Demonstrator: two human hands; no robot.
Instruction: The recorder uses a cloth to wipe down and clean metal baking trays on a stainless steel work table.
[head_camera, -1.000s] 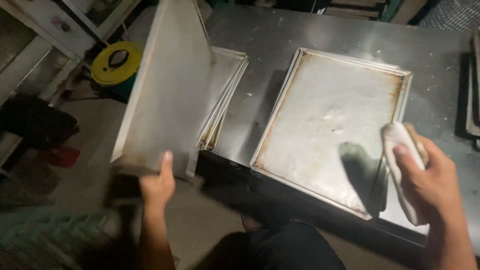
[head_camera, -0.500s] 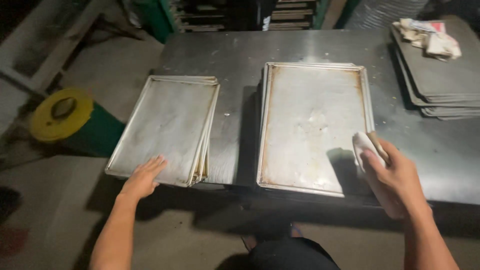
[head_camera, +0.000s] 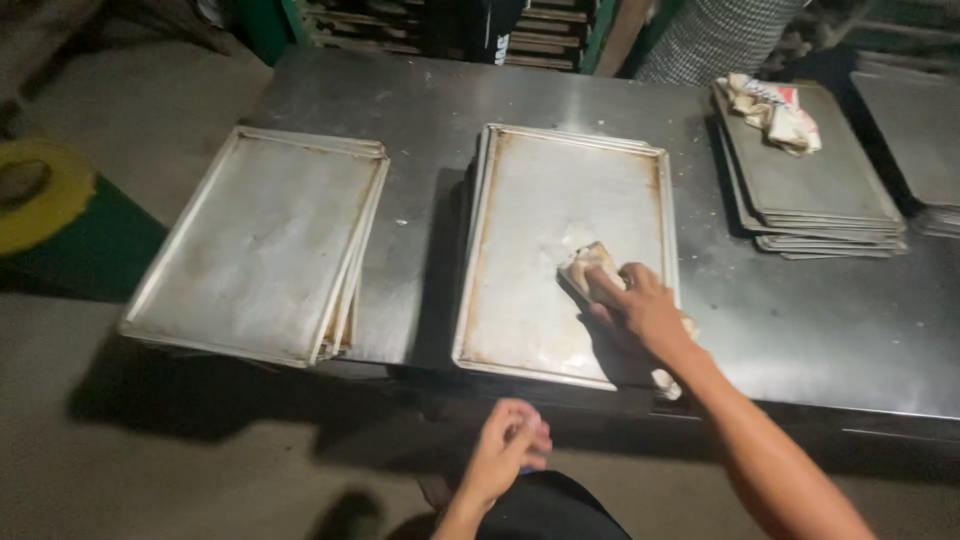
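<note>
My right hand (head_camera: 640, 312) presses a pale cloth (head_camera: 585, 268) flat onto the top baking tray (head_camera: 540, 190) of a stack in the middle of the steel table (head_camera: 820, 320). The tray is metal, rectangular and stained. My left hand (head_camera: 510, 450) hangs below the table's front edge, fingers curled loosely, holding nothing that I can see. To the left, a second stack of trays (head_camera: 260, 240) lies flat and overhangs the table's front left corner.
A third stack of trays (head_camera: 810, 190) sits at the back right with a crumpled cloth (head_camera: 770, 108) on top. More trays (head_camera: 915, 130) lie at the far right edge. A green and yellow drum (head_camera: 50, 215) stands on the floor at left.
My left hand has left the left stack and dropped below the table edge. My right hand has slid the cloth from the tray's right rim toward its middle.
</note>
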